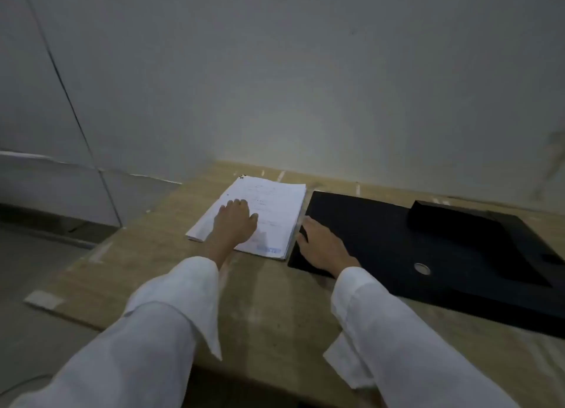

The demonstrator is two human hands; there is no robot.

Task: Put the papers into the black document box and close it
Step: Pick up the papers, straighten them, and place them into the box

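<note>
Papers [269, 206]: thick white stack, faint print.

Wooden table [269, 300], grey wall [305, 71]

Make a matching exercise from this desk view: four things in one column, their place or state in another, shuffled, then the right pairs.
Things:
1. left hand
2. right hand
3. papers
4. metal ring

Places or states:
A. set into the black document box, nearer its front edge
B. lying on the wooden table, left of the box
C. flat on top of the paper stack
D. resting on the box's left end

Pairs: 1-C, 2-D, 3-B, 4-A
</note>
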